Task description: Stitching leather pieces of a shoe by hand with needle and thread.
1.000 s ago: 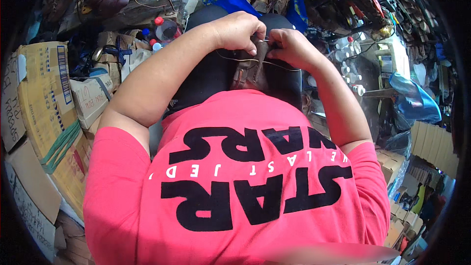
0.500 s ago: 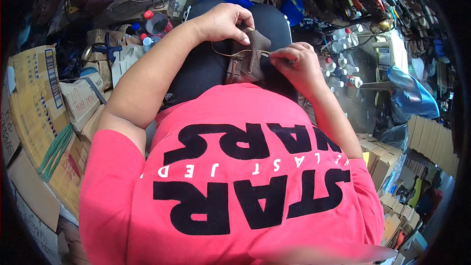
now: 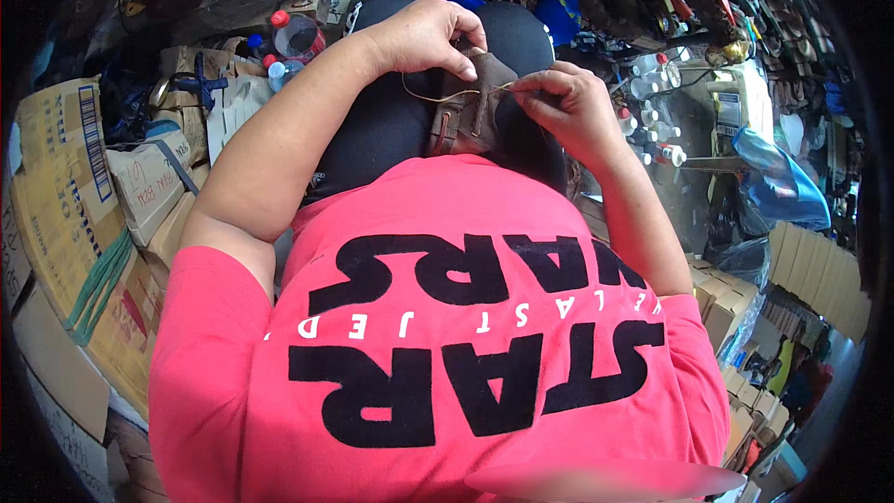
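Note:
A brown leather piece (image 3: 477,121), shaped like a shoe upper with a raised seam down its middle, rests on my lap between the thighs. My left hand (image 3: 430,35) is at its far edge, thumb and forefinger curled onto the leather. A thin tan cord (image 3: 445,97) crosses the leather and loops out to the left, under my left wrist. Just right of the leather, my right hand (image 3: 573,104) pinches the cord between thumb and forefinger, pulling that stretch fairly straight. Whether a needle is in those fingertips is too small to tell.
Cardboard boxes (image 3: 65,196) are stacked at my left, with a green cord bundle (image 3: 98,284) on them. Bottles with red caps (image 3: 279,19) stand beyond my left arm. More bottles (image 3: 652,121) and a blue plastic bag (image 3: 787,177) lie at the right.
My right hand has shifted slightly up and its fingers now pinch the cord just beside the leather. The loop at the left hangs a little differently. My left hand stays at the leather's edge.

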Demonstrator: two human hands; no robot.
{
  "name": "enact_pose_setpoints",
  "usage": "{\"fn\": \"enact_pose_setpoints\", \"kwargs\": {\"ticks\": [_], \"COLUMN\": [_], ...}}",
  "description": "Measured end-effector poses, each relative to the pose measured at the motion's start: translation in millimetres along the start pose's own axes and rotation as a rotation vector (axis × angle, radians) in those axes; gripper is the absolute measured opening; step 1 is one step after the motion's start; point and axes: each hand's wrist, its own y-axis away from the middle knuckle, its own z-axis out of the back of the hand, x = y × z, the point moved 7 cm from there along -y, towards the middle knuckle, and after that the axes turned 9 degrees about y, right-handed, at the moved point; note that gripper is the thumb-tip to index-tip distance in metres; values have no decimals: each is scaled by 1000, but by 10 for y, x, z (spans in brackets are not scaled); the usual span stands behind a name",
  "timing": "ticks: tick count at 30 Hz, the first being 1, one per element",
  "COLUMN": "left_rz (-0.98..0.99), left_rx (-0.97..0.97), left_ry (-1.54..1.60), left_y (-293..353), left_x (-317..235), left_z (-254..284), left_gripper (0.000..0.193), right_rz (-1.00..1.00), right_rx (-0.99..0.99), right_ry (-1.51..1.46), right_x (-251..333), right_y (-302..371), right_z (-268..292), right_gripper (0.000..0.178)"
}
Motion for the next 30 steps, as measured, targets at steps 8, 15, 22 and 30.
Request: {"fn": "enact_pose_setpoints", "kwargs": {"ticks": [8,15,22,30], "left_rz": [5,-85,-126,-124], "left_rx": [12,-4,-37,-90], "left_ry": [16,-8,-18,-158], "left_y": [-17,5,36,105], "left_x": [26,-28,-13,-124], "left_z": [-4,17,15,26], "left_gripper": [33,30,29,27], "right_rz": [16,-39,24,69], "right_rx": [54,217,197,-55], "right_ry": [-55,-339,-437,-95], "right_x": [-1,-339,-378,-44], "right_y": [-52,-136,-178,-111], "right_z": [-79,-369,-390,-344], "right_gripper": [15,18,17,12]}}
